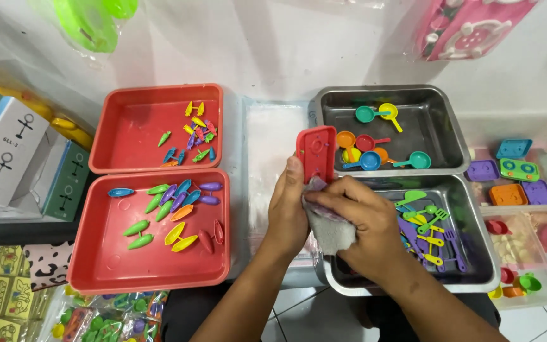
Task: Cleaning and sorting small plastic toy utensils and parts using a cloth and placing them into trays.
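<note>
My left hand (288, 209) holds a small red toy stove top (316, 152) upright by its lower edge, thumb against its side. My right hand (357, 218) grips a grey cloth (330, 231) and presses it against the bottom of the red piece. Both hands hover between the red trays and the metal trays, over a stack of clear plastic bags (272, 149).
Two red trays (128, 136) (106, 256) on the left hold small coloured toy vegetables. Two metal trays (438, 111) (476, 253) on the right hold toy pans and toy utensils. Further right lie more coloured stove tops (517, 169). Boxes (7, 149) stand at far left.
</note>
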